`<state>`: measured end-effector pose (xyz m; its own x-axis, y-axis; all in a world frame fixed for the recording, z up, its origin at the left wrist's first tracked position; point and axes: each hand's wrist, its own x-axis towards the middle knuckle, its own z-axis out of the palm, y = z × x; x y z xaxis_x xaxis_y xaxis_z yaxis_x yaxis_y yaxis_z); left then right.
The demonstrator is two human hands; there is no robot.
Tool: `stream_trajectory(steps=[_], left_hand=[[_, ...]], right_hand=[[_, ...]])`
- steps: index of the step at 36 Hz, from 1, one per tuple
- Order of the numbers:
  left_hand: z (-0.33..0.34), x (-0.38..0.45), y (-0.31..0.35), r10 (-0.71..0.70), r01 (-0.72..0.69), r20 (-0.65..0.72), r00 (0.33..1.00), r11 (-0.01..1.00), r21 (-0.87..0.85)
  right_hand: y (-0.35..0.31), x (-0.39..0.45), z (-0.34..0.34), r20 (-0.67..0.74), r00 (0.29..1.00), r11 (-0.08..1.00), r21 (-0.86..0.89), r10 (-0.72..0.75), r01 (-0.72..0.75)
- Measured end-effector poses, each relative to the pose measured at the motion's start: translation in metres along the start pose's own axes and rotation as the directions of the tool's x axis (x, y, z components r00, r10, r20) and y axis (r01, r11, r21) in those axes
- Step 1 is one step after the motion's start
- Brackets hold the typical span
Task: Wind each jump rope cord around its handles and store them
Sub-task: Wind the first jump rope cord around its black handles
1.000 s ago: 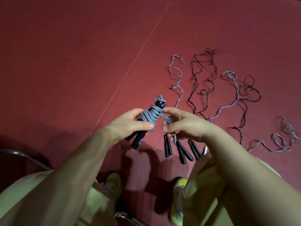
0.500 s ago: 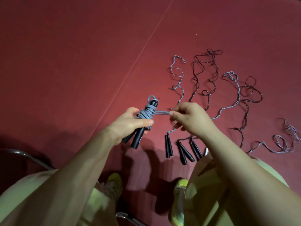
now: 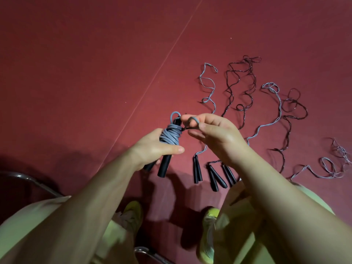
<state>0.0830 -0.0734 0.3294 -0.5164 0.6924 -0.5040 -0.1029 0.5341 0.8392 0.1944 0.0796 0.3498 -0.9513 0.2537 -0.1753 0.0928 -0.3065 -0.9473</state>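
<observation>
In left hand (image 3: 152, 147), wound jump rope (image 3: 168, 141), handles tilted upward-right.

Left of the pale seam line (image 3: 152, 77) the red floor (image 3: 76, 73) lies bare, open to the far edge. On the right, loose cords (image 3: 247, 92) sprawl across the floor, with black handle pairs (image 3: 213, 174) lying near the feet (image 3: 209, 235). A chair frame (image 3: 38, 185) blocks the near left.
</observation>
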Motion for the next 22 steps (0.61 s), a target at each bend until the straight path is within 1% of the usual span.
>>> stream_trajectory(steps=[3,7,11,12,15,17,19,22], left_hand=[[0.002,0.001,-0.002,0.017,-0.017,0.002,1.000,1.000,0.021],[0.005,0.001,-0.002,0.005,-0.005,-0.035,0.999,1.000,-0.007],[0.005,-0.002,-0.004,0.029,-0.027,-0.009,1.000,0.989,0.143],[0.006,-0.002,-0.003,0.023,-0.024,0.009,1.000,0.991,0.133],[0.010,-0.004,0.002,-0.031,0.031,0.040,0.999,0.999,-0.008],[0.010,-0.003,0.002,-0.037,0.037,0.044,0.998,0.999,-0.018],[0.011,-0.002,-0.003,-0.008,0.008,0.051,0.999,1.000,-0.002],[0.012,-0.003,-0.004,0.024,-0.025,0.052,0.998,0.999,0.030]], right_hand=[[0.001,0.000,-0.001,-0.002,1.000,1.000,0.020,0.010,-0.010],[0.003,0.000,0.001,-0.016,0.999,0.997,-0.062,0.037,-0.038],[0.001,0.002,0.003,-0.139,0.988,0.994,-0.072,0.074,-0.084],[0.000,0.003,0.003,-0.168,0.982,0.993,-0.065,0.082,-0.094],[-0.002,0.002,0.004,-0.230,0.969,0.995,-0.012,0.095,-0.101],[-0.002,0.002,0.004,-0.255,0.962,0.995,0.015,0.101,-0.101],[-0.001,0.002,0.004,-0.271,0.957,0.994,-0.017,0.100,-0.109],[0.002,0.004,0.002,-0.300,0.951,0.984,-0.131,0.072,-0.116]])
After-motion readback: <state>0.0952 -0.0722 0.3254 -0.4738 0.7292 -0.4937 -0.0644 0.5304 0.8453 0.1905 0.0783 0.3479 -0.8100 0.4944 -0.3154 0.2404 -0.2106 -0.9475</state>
